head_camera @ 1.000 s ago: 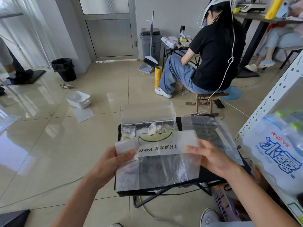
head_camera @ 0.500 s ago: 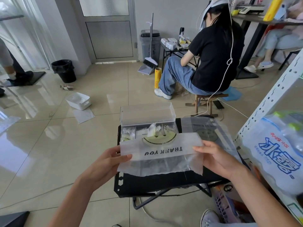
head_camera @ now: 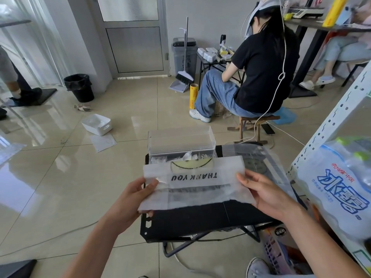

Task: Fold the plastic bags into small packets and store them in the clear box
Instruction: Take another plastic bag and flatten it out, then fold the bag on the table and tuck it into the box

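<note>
Head view, single frame. A translucent white plastic bag (head_camera: 196, 183) with black "THANK YOU" print (upside-down from here) and a yellow smiley face is folded over into a wide band. It is held flat over the black folding table (head_camera: 200, 217), stretched between both hands. The left hand (head_camera: 130, 199) grips the bag's left end, thumb on top, the rest tucked under the film. The right hand (head_camera: 265, 193) pinches the right end; its fingers (head_camera: 247, 178) are curled at the edge, and I can't tell which sit above or below the film. I also can't tell whether the bag touches the table; its near edge lies over the bare black top. A rectangular transparent clear box (head_camera: 180, 143) sits at the table's far edge, just beyond the bag, lid upright at the back. Small folded plastic packets (head_camera: 188, 155) lie inside it, partly hidden by the bag's far edge. A second clear bag (head_camera: 261, 155) lies flat on the table's right side, partly under the held bag. On the glossy beige tile floor (head_camera: 60, 187): a white rectangular plastic bin (head_camera: 96, 124) on the left, a round black trash bin (head_camera: 79, 87) near the door, and an upright yellow roll (head_camera: 193, 95) beside a seated person in black T-shirt and jeans (head_camera: 265, 67), back turned. A grey broom and dustpan (head_camera: 183, 77) stand at the far wall. The white perforated metal shelf (head_camera: 329, 125) on the right carries a wrapped pack of water bottles (head_camera: 341, 187).
</note>
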### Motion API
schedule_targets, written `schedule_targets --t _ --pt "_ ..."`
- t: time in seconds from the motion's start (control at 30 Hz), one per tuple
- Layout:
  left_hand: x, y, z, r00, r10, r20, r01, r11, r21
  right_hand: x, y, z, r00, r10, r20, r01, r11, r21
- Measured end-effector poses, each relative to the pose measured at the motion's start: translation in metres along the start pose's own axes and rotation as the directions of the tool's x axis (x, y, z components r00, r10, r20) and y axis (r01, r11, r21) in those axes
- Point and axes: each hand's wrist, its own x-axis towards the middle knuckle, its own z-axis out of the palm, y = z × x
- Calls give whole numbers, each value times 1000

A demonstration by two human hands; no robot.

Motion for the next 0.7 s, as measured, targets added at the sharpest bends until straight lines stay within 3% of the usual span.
schedule_targets --t 0.27,0.4,0.53,0.63,0.7 --pt "2 2 -5 998 1 55 7 989 -150 1 0 -4 998 18 62 -25 993 116" --pt "4 3 -6 1000 14 8 -12 969 -248 4 2 -5 997 25 70 -38 982 185" --pt "6 4 -13 996 31 88 -15 984 -178 3 1 -1 1000 6 15 -8 988 154" --pt "6 6 -17 990 -29 141 71 952 -297 5 -1 -1 1000 -16 3 15 997 77" --pt "8 5 -16 992 -64 113 93 958 -270 8 1 -4 1000 -5 -9 5 1000 -5"
